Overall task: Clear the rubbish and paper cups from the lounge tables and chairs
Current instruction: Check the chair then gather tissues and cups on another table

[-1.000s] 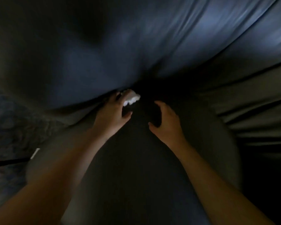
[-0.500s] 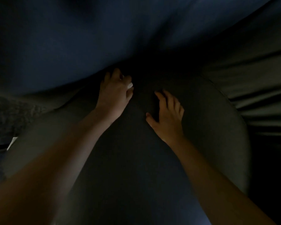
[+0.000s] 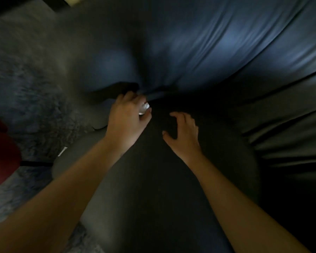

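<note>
The left hand (image 3: 128, 117) is gripping a small white crumpled scrap of rubbish (image 3: 144, 108) in curled fingers at the back edge of the dark grey seat cushion (image 3: 153, 179), where the blue fabric backrest (image 3: 190, 52) meets it. The right hand (image 3: 184, 136) is hovering nearby, fingers spread, holding nothing. This scrap looks collected but not yet binned. No cups are showing.

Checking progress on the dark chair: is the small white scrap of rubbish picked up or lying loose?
Picked up: the left hand pinches the small white crumpled scrap between its curled fingers and thumb.
</note>
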Available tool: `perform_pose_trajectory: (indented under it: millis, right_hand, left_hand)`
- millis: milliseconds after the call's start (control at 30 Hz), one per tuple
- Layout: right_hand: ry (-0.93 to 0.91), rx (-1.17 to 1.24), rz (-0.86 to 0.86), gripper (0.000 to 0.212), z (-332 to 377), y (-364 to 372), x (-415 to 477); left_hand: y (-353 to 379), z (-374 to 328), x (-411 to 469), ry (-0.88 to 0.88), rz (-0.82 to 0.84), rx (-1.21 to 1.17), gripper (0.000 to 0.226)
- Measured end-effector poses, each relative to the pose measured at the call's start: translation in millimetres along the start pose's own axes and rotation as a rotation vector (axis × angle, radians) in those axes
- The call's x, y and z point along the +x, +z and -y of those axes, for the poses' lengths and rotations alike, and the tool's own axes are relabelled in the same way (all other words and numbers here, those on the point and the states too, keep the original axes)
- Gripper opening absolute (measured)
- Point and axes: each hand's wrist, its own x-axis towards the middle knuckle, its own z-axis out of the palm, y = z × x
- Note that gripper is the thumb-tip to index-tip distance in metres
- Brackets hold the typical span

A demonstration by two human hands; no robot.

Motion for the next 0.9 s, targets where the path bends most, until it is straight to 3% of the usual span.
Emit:
perform_pose_trajectory:
  millis: [267, 500, 767, 900]
  right_hand:
    - [-0.493, 0.307, -0.164, 0.043, 131.7, -165.3, -71.9]
    - [-0.795, 0.445, -0.129, 0.041, 249.5, -258.8, -170.9]
    - [-1.205, 0.506, 0.214, 0.06, 382.2, -243.5, -316.2]
    - [-1.415, 0.568, 0.335, 0.055, 444.3, -200.4, -408.0]
  left_hand:
    - [-182.4, -98.8, -51.4, -0.122, -0.241, -0.049, 0.019]
    - [-342.0, -168.2, -150.8, -0.227, -0.479, -0.089, 0.013]
    - [-464.4, -176.3, -320.0, -0.419, -0.659, -0.017, 0.04]
    - [-503.2, -162.4, -421.8, -0.574, -0.756, 0.055, 0.036]
